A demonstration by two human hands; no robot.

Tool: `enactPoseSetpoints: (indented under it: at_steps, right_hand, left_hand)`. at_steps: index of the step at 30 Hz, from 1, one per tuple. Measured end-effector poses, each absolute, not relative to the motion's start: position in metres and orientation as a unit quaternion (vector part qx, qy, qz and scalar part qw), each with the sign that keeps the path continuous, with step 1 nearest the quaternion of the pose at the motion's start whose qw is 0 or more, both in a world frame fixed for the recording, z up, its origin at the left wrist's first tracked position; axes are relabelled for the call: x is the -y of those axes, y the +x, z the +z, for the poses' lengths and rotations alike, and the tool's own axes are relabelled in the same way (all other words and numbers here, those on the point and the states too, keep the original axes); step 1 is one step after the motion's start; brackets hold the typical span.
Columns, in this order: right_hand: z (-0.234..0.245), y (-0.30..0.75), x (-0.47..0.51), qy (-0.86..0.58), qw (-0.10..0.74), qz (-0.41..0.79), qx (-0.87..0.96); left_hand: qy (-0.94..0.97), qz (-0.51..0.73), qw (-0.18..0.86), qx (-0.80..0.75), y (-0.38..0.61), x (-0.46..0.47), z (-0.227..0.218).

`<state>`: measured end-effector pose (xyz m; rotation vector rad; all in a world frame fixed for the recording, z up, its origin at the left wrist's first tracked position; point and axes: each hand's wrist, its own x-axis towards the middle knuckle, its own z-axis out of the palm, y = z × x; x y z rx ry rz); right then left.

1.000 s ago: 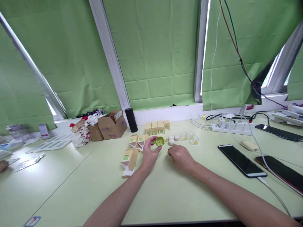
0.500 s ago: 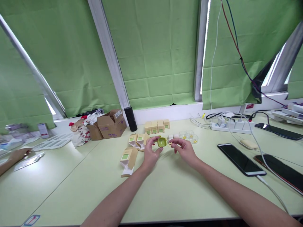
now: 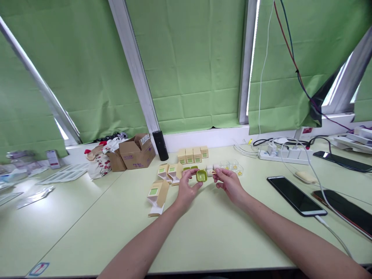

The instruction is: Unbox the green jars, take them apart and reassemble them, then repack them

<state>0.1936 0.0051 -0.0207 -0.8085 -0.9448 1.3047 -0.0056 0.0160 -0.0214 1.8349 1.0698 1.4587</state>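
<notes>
Some clear tubs (image 3: 238,170) show yellow inside; left hand (image 3: 186,189) grips green cup (image 3: 201,176), right hand (image 3: 231,183) pale piece (image 3: 213,173)

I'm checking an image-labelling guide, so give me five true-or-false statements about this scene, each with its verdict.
1. The left hand holds a small, square, green dish. True.

2. The right hand is gripping a phone. False: its fingers pinch a small yellowish piece, too small to identify.

3. A black upright cylinder stands beside the opened brown cardboard box. True.

4. The long white power strip lies to the left of that box in the picture. False: it lies to the right.

5. A white cable meets the near end of the black-screened, white-edged phone. True.
</notes>
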Motion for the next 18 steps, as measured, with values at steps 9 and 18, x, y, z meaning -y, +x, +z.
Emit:
enactPoseSetpoints:
  at_steps: [9, 18]
  right_hand:
    - [-0.0208, 0.1935, -0.006, -0.367, 0.618, 0.554, 0.422]
    - [-0.018, 0.1914, -0.0038, -0.337, 0.612, 0.526, 0.485]
  left_hand:
    - [0.697, 0.531, 0.279, -0.391, -0.0067, -0.0167, -0.0224]
    - [0.706, 0.531, 0.262, -0.39, -0.0063, -0.0156, -0.0218]
